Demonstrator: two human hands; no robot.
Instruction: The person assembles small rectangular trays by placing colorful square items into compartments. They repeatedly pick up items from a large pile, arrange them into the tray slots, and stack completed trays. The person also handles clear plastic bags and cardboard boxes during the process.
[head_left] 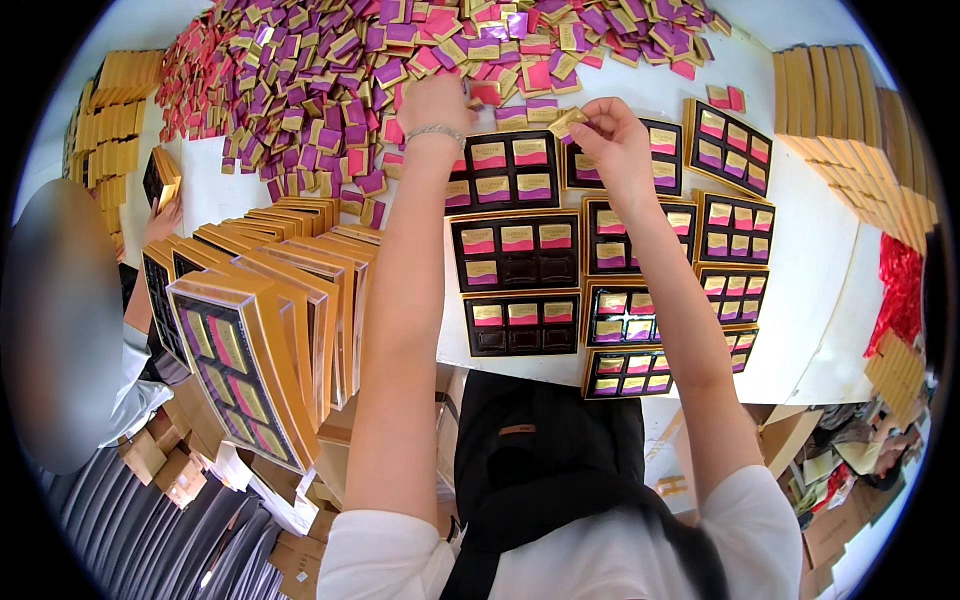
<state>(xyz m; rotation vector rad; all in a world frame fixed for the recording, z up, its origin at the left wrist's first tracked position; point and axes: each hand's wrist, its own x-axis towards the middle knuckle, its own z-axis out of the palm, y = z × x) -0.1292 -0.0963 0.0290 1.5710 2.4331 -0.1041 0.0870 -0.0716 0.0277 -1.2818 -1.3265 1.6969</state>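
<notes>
My right hand (612,140) pinches a gold-and-purple wrapped chocolate (567,123) above the back row of boxes. Under that hand lies a box with a black six-slot tray (582,170), partly covered by my hand and forearm. My left hand (434,106) reaches to the near edge of a big heap of wrapped chocolates (330,110); its fingertips are hidden. Beside my left wrist is a box with pink and purple pieces (500,168). Nearer me, one box (516,252) has two bare slots, and another (522,326) holds only its back row of three.
More filled boxes (735,225) stand in columns at the right. Lidded boxes (250,340) stand on edge left of my left arm. Stacks of gold boxes (850,130) line the far right. At the left, another person's hand (163,217) touches a box.
</notes>
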